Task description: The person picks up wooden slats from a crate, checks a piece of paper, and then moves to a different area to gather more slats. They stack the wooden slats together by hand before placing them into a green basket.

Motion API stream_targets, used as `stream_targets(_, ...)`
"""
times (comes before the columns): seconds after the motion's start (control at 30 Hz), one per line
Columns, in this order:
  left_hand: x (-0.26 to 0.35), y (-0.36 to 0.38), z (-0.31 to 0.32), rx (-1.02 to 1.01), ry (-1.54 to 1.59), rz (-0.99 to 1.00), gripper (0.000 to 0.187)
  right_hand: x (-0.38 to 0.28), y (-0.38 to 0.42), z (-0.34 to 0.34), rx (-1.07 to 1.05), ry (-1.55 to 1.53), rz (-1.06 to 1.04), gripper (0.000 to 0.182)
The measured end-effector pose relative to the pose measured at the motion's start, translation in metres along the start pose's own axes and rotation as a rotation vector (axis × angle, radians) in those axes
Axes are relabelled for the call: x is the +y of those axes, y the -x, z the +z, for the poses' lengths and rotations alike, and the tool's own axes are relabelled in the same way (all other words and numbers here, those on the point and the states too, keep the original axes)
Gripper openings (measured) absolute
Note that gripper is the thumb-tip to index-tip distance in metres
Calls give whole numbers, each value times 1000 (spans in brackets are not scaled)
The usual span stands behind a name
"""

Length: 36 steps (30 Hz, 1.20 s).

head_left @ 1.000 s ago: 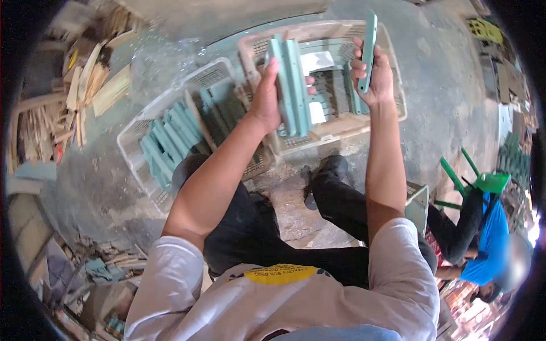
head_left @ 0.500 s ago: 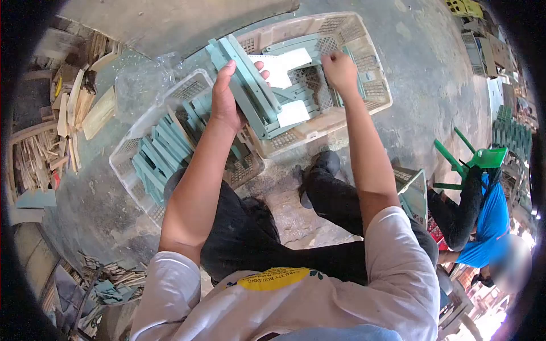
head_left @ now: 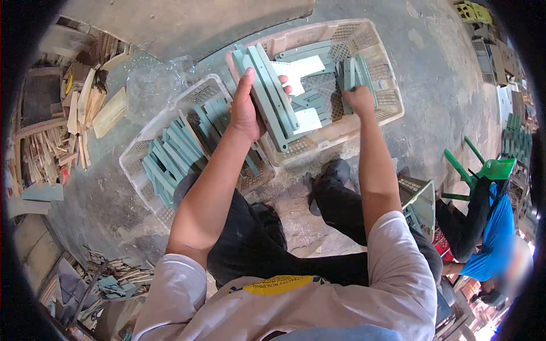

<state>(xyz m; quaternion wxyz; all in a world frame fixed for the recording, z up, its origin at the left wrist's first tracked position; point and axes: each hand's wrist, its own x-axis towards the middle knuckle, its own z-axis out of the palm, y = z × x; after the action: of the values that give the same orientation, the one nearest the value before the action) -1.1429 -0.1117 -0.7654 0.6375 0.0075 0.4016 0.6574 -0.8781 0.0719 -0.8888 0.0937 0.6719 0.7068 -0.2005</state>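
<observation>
My left hand (head_left: 248,111) is wrapped round a bundle of long pale green slats (head_left: 266,91), held tilted over the left end of a large beige crate (head_left: 318,145). At the crate's right side, my right hand (head_left: 360,101) is closed on the near end of a green slat (head_left: 349,74), beside other upright slats. White paper sheets (head_left: 307,67) and more green pieces (head_left: 310,101) lie inside the crate between my hands.
A second crate (head_left: 132,170) at the left holds many green slats (head_left: 170,156). Scrap wood (head_left: 85,102) is piled at the far left. Another crate (head_left: 418,196) stands right of my legs. A person in blue (head_left: 496,221) is beside a green chair (head_left: 497,169) at the right.
My right hand has come down onto slats at the crate's right side, and a slat there now stands away from the others. The view has shifted slightly; my left hand still holds its bundle.
</observation>
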Motion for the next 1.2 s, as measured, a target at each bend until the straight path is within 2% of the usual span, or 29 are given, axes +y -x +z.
stream_targets(0.03,1,1,1,-8,15,2,70,6,-2,-12,-209,-320,64,28)
stream_targets(0.07,2,2,2,-15,31,2,73,2,5,-26,-209,-312,59,28)
stream_targets(0.13,2,1,4,-35,23,5,77,-5,26,-56,-518,-1005,-18,24)
stream_targets(0.17,1,0,4,-36,-13,-2,76,-13,33,-69,-518,-998,-21,24)
stream_targets(0.23,2,0,4,-29,-51,-2,76,-37,47,-89,-568,-1247,-125,19)
stream_targets(0.27,1,0,4,-44,-28,-7,74,-54,59,-104,-575,-1247,-130,19)
stream_targets(0.33,2,2,4,-51,-6,-7,71,-80,80,-128,-600,-1216,-279,22)
stream_targets(0.43,8,5,5,-177,-12,1,74,-91,83,-127,-637,-1181,-374,31)
stream_targets(0.5,8,5,6,-183,-24,5,75,-113,106,-139,-639,-1174,-429,34)
stream_targets(0.57,7,4,7,-186,-34,6,76,-135,131,-149,-425,-942,-527,34)
stream_targets(0.6,6,4,7,-189,-16,3,75,-141,134,-151,-432,-941,-530,34)
stream_targets(0.67,5,5,5,-198,16,-7,75,-150,140,-153,-342,-509,-628,37)
stream_targets(0.73,7,7,4,-199,-4,-19,71,-156,149,-150,-335,-567,-593,43)
stream_targets(0.8,9,6,3,-331,1,5,69,-156,148,-146,-425,-730,-611,45)
stream_targets(0.83,8,7,4,-332,-4,3,69,-156,150,-147,-423,-735,-610,45)
stream_targets(0.9,10,11,14,-205,103,74,68,-159,158,-156,-200,-622,-709,43)
stream_targets(0.93,10,8,5,-206,98,69,68,-161,164,-159,-198,-628,-704,43)
stream_targets(1.0,13,-1,-15,-481,117,30,69,-169,178,-166,-157,-701,-695,44)
stream_targets(1.03,13,-3,-17,-521,121,47,70,-172,181,-169,-153,-708,-690,44)
stream_targets(1.07,15,0,-12,-524,114,40,70,-174,185,-172,-178,-675,-653,40)
stream_targets(1.1,15,5,-6,-436,109,53,73,-176,187,-172,-203,-640,-616,36)
stream_targets(1.13,16,9,0,-347,106,66,77,-177,187,-170,-200,-644,-611,36)
stream_targets(1.2,17,16,13,-297,137,53,75,-178,186,-164,-218,-658,-620,40)
